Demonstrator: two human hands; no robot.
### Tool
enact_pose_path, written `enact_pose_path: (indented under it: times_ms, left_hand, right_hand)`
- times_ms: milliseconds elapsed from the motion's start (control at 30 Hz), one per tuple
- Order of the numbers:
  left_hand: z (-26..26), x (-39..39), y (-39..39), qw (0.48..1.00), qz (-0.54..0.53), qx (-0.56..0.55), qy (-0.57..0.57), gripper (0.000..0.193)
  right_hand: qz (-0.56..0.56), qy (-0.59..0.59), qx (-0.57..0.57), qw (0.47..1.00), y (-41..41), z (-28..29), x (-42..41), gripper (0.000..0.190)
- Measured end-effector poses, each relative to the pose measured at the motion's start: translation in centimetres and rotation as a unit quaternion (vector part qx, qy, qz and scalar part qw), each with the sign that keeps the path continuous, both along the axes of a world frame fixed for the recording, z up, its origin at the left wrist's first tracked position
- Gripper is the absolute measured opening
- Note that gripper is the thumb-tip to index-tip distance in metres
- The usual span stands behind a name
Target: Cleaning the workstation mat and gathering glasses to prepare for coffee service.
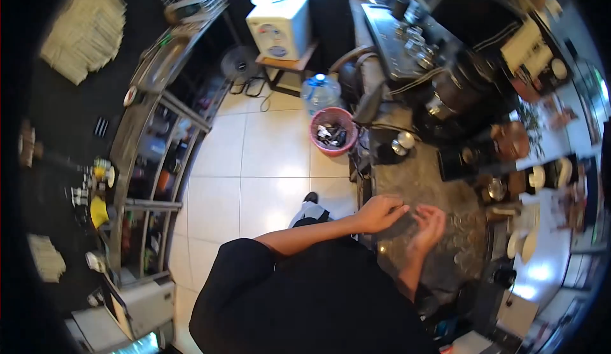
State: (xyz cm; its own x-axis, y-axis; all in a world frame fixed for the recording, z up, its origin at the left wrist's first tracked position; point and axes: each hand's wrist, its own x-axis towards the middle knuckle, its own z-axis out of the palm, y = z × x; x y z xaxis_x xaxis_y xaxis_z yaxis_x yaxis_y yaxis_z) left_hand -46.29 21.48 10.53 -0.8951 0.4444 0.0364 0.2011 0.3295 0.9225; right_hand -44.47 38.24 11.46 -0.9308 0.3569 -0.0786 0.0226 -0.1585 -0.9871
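Observation:
Both my hands are over a brown, worn countertop [410, 177] to the right of my body. My left hand [382, 213] reaches across with its fingers bent and its thumb towards the other hand; whether something small is in it cannot be told. Close beside it, palm turned inward, my right hand [429, 225] has loosely curled fingers set apart, with no object visible in them. The hands do not appear to touch. Beyond them on the counter stand small round metal containers [403, 143]. Transparent items, blurred, lie on the counter right of my right hand.
A pink wastebasket [333, 151] with rubbish stands on the tiled floor beside the counter, before a large water bottle [321, 92]. Farther off are a water dispenser [278, 31] on a stool and a fan [239, 64]. Wooden shelving [129, 148] lines the left; a steel tray [382, 39] holds glassware.

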Motion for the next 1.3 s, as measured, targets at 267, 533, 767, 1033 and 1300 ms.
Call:
enact_pose_path:
  times_ms: [267, 533, 767, 1033, 1300]
  left_hand:
    - [0.4, 2.2, -13.6, 0.939, 0.146, 0.000, 0.311, 0.057]
    - [-4.5, 7.0, -36.7, 0.856, 0.507, 0.058, 0.074, 0.064]
    - [-1.1, 11.7, -45.5, 0.551, 0.400, 0.714, -0.164, 0.088]
    - [-4.2, 12.3, -49.9, 0.760, 0.587, 0.270, -0.075, 0.088]
    - [-1.6, 8.8, -61.2, 0.822, 0.431, -0.296, 0.226, 0.095]
  right_hand:
    - [0.337, -0.185, -0.423, 0.821, -19.5, 1.5, -1.2, 0.057]
    - [0.607, -0.137, -0.325, 0.712, -41.9, 2.1, 2.3, 0.071]
    - [0.674, 0.416, 0.197, 0.578, -56.3, -2.0, 2.8, 0.071]
    - [0.591, -0.409, -0.114, 0.686, -67.1, -5.1, 1.0, 0.054]
    - [0.702, -0.317, -0.457, 0.446, -72.4, -4.1, -1.9, 0.057]
